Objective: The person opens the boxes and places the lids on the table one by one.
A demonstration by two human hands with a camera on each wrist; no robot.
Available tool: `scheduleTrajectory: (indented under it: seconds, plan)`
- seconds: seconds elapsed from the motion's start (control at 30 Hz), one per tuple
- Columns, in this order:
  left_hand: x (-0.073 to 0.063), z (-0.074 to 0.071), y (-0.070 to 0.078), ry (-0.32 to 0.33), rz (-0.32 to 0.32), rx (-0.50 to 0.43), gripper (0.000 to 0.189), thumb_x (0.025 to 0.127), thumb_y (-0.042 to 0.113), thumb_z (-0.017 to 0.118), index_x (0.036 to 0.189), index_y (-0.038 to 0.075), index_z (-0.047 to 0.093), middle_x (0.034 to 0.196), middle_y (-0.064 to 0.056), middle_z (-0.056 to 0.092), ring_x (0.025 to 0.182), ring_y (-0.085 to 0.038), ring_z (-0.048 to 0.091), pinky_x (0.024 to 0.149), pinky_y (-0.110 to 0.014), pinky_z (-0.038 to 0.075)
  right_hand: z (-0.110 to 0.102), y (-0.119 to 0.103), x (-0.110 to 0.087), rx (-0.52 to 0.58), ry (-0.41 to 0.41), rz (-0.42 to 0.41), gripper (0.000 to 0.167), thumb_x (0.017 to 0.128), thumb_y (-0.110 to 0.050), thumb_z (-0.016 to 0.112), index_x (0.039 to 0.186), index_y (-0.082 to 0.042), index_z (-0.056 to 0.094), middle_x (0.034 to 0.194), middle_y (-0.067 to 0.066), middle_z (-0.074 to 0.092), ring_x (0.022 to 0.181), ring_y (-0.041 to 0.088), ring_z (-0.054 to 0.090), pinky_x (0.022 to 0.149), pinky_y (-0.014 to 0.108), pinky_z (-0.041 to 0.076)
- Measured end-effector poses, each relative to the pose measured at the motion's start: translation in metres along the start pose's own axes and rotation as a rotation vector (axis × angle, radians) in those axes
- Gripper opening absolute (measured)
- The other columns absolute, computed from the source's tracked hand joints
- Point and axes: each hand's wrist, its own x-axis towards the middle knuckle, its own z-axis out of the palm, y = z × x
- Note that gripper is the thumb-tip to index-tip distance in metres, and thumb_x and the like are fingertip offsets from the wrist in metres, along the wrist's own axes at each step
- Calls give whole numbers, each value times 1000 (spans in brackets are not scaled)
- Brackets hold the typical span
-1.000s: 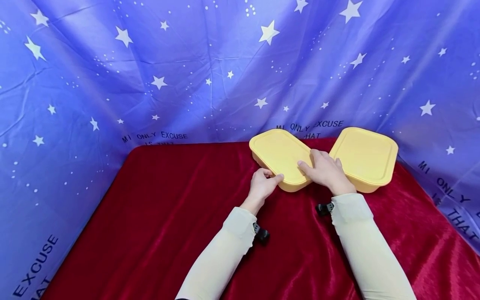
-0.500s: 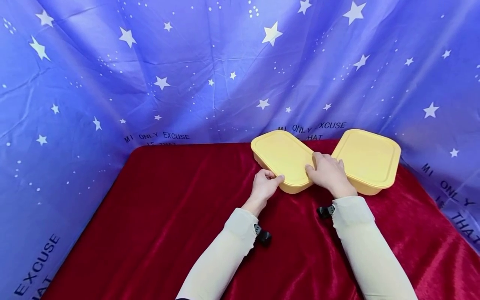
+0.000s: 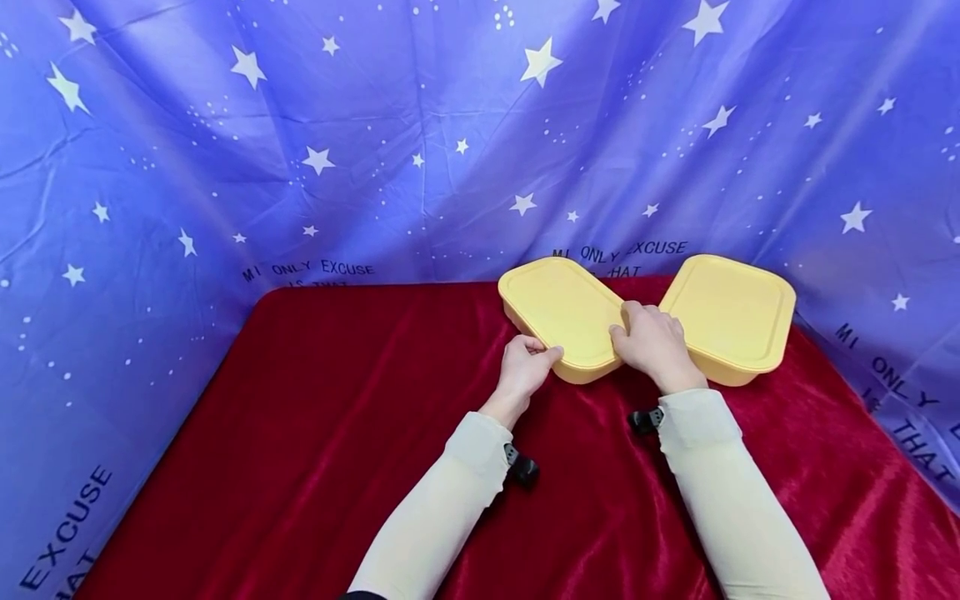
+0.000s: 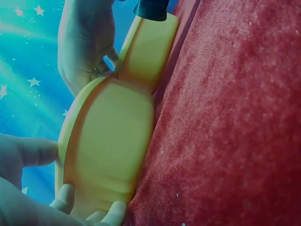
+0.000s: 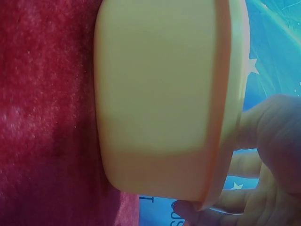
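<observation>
A yellow lidded food container [image 3: 566, 312] sits at the back of the red-covered table, its lid on. My left hand [image 3: 522, 367] holds its near left edge. In the left wrist view the thumb [image 4: 40, 151] touches the lid's rim while other fingers [image 4: 115, 214] lie against the side wall. On the container's right edge is my right hand [image 3: 654, 342], thumb on the lid's rim and fingers hooked over the side. The right wrist view shows those fingers [image 5: 230, 200] curled at the rim. A second yellow lidded container [image 3: 731, 312] stands just right of that hand.
Red velvet cloth [image 3: 337, 442] covers the table. A blue curtain [image 3: 420, 142] with white stars and black lettering hangs behind and at both sides. Each sleeve cuff carries a small black camera, such as the right one [image 3: 645, 421].
My right thumb has drawn back slightly from the lid's top toward its right edge. The left hand and both containers stay put; the head view shifts a little.
</observation>
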Motion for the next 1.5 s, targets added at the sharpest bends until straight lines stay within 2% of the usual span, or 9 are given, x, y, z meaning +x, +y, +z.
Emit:
scheduleTrajectory:
  seconds: [0.3, 0.53, 0.63, 0.73, 0.8, 0.9, 1.03, 1.3, 1.5]
  plan:
    - [0, -4, -2, 28, 5, 17, 20, 79, 11, 72, 87, 5, 54, 82, 0, 54, 75, -12, 51, 67, -24, 42, 1, -5, 0, 1, 12, 45, 52, 94, -24, 47, 132, 11, 42, 122, 35, 51, 109, 52, 46, 98, 58, 26]
    - [0, -9, -4, 47, 9, 12, 19, 78, 9, 70, 87, 4, 54, 83, -1, 53, 74, -13, 50, 66, -24, 41, 3, -11, -2, -5, 0, 76, 50, 94, -24, 46, 129, 12, 44, 121, 34, 51, 109, 52, 46, 97, 60, 25]
    - [0, -11, -4, 45, 15, 17, 19, 78, 10, 70, 86, 4, 54, 83, -1, 52, 73, -13, 49, 65, -24, 40, 2, -13, -4, -18, 7, 82, 44, 93, -25, 46, 119, 10, 50, 111, 31, 56, 100, 50, 49, 92, 59, 28]
    - [-1, -11, -4, 42, 19, 21, 19, 78, 11, 70, 85, 5, 54, 83, -1, 51, 73, -13, 48, 65, -24, 40, 1, -14, -6, -30, 22, 88, 34, 92, -26, 48, 103, 6, 55, 95, 25, 58, 90, 45, 48, 84, 55, 29]
    - [-1, -11, -3, 39, 13, 23, 19, 78, 11, 71, 85, 5, 54, 83, -1, 51, 74, -13, 48, 65, -24, 40, 0, -13, -7, -38, 28, 94, 30, 92, -27, 49, 92, 2, 55, 86, 20, 57, 85, 42, 47, 77, 52, 30]
    - [-1, -10, -4, 33, 2, 19, 19, 78, 11, 71, 84, 5, 54, 82, -1, 50, 73, -13, 48, 64, -24, 40, -1, -11, -9, -17, 22, 103, 28, 91, -27, 49, 85, 0, 53, 80, 17, 55, 79, 39, 49, 70, 46, 34]
    - [-1, -8, -4, 37, 6, 15, 19, 77, 10, 71, 83, 5, 54, 82, -1, 50, 72, -13, 47, 64, -24, 40, -2, -8, -8, 41, 2, 95, 28, 91, -25, 48, 90, 3, 52, 85, 20, 54, 77, 36, 50, 65, 43, 40]
    - [-1, -6, 0, 44, -13, -1, 22, 77, 11, 72, 87, 4, 54, 83, -1, 50, 75, -15, 48, 67, -25, 40, -5, -6, -2, 92, -38, 102, 37, 93, -21, 46, 109, 13, 50, 101, 28, 53, 88, 39, 49, 77, 49, 42]
    - [-1, -5, 1, 33, -8, -13, 28, 77, 11, 72, 96, -1, 56, 87, -3, 52, 78, -15, 49, 69, -26, 40, -5, -2, -1, 96, -33, 107, 38, 93, -20, 46, 111, 13, 49, 107, 31, 54, 93, 42, 51, 82, 54, 42]
